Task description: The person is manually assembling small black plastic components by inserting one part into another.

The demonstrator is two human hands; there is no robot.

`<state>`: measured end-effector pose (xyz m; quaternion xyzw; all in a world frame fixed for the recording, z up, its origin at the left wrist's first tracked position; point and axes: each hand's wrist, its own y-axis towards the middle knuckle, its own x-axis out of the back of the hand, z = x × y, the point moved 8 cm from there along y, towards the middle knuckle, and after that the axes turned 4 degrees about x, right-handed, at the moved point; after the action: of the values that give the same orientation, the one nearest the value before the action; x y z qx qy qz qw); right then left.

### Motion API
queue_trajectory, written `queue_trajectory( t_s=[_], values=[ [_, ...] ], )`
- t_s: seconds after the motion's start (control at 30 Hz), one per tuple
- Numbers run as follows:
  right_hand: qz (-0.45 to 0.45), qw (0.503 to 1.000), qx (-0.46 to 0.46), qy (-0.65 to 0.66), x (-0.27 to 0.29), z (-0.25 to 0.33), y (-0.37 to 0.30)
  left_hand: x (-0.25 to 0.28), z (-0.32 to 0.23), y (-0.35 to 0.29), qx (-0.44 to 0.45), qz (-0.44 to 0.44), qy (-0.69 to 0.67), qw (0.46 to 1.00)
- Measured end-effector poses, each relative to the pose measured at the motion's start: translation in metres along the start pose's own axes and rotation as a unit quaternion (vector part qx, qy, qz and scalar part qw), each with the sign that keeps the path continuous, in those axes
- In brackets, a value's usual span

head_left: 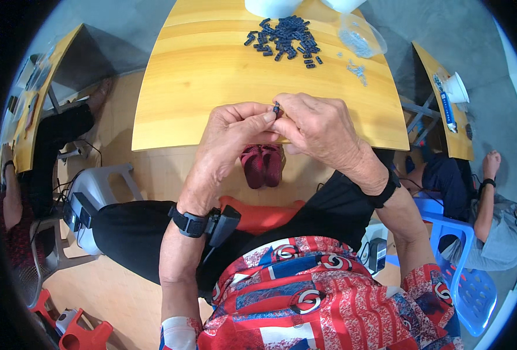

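Observation:
Between the fingertips of both my hands is a small dark plastic piece (276, 109), held upright just above the table's near edge. My left hand (239, 125) pinches it with thumb and forefinger. From the other side my right hand (315, 121) closes its fingers on it, hiding most of its lower part. Farther off on the wooden table (206, 76) lies a heap of small dark blue-black plastic pieces (287, 36). Right of the heap, tiny silvery bits (356, 71) lie loose, beside a clear bag (360, 38) holding more of them.
White containers (273, 7) stand at the table's far edge. Dark red shoes (262, 166) are on the floor beneath. A person sits at another table (445, 111) on the right, near a blue chair (471, 286); another person sits at the left. A red stool (80, 332) stands lower left.

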<state>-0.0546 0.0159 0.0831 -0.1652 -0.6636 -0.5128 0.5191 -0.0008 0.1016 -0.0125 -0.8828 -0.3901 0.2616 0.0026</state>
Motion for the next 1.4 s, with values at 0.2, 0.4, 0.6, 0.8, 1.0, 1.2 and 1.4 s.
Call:
queue_trajectory(
  t_s=[0.2, 0.4, 0.6, 0.8, 1.0, 1.2, 1.4],
  values=[
    [0.017, 0.999, 0.018, -0.022, -0.005, 0.004, -0.002, -0.003, -0.004, -0.001, -0.023, 0.004, 0.048, 0.999],
    [0.031, 0.999, 0.012, -0.02, -0.007, 0.003, -0.002, -0.003, -0.009, -0.001, -0.036, 0.004, 0.075, 0.997],
    [0.021, 0.991, -0.071, 0.116, 0.001, -0.008, -0.002, -0.005, -0.015, 0.003, -0.027, -0.004, 0.091, 0.995],
    [0.012, 0.941, -0.206, 0.27, 0.001, -0.038, -0.011, -0.015, -0.011, 0.007, 0.005, 0.01, 0.108, 0.994],
    [0.021, 0.948, -0.217, 0.23, -0.003, -0.048, -0.013, -0.018, -0.006, 0.014, 0.001, 0.0, 0.133, 0.991],
    [-0.024, 0.993, -0.076, 0.088, 0.009, -0.03, -0.004, -0.02, -0.003, 0.02, -0.01, -0.024, 0.136, 0.99],
    [-0.013, 0.988, -0.093, 0.123, 0.001, -0.042, -0.01, -0.018, -0.004, 0.025, -0.016, -0.012, 0.117, 0.993]
  ],
)
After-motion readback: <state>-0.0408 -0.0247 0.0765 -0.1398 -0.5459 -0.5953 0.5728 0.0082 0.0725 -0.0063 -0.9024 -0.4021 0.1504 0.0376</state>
